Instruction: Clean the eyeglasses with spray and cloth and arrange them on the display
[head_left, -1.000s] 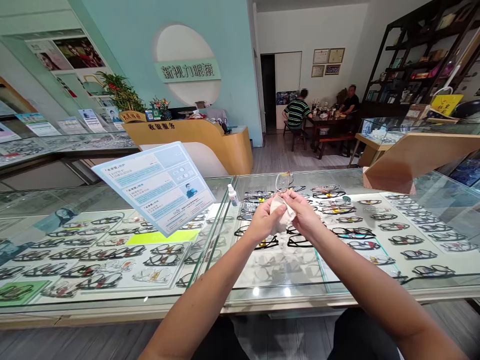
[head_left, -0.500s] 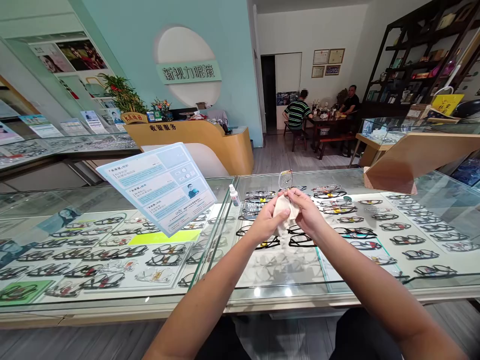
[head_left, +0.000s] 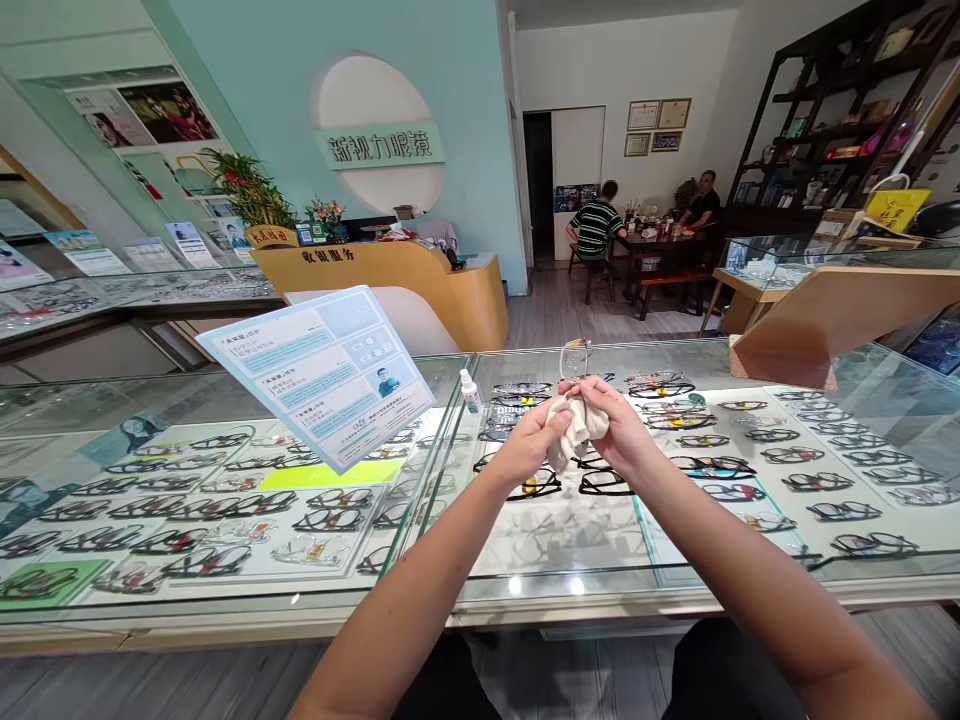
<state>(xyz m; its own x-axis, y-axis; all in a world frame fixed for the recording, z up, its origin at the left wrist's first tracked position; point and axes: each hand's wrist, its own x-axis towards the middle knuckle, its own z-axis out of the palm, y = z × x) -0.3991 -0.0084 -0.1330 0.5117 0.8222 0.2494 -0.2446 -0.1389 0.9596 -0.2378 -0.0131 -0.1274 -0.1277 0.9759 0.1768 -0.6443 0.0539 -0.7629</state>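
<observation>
Above the glass display case, my left hand [head_left: 531,440] and my right hand [head_left: 619,420] are close together, both closed on a crumpled cream cloth [head_left: 576,432]. A pair of glasses [head_left: 575,360] sticks up just beyond my fingertips, one clear lens showing; the part near the cloth is hidden by the fingers. Which hand bears the frame is hard to make out. A small white spray bottle [head_left: 470,391] stands upright on the glass, left of my left hand.
Rows of glasses lie inside the display case [head_left: 555,545]. A blue-and-white leaflet [head_left: 322,375] stands tilted at the left. A wooden stand [head_left: 784,330] is at the right. Two people sit at a dark table [head_left: 656,245] in the back.
The cloth is bunched differently and spreads further toward my right hand. My fingers have shifted slightly around it, while the glasses stay beyond the fingertips.
</observation>
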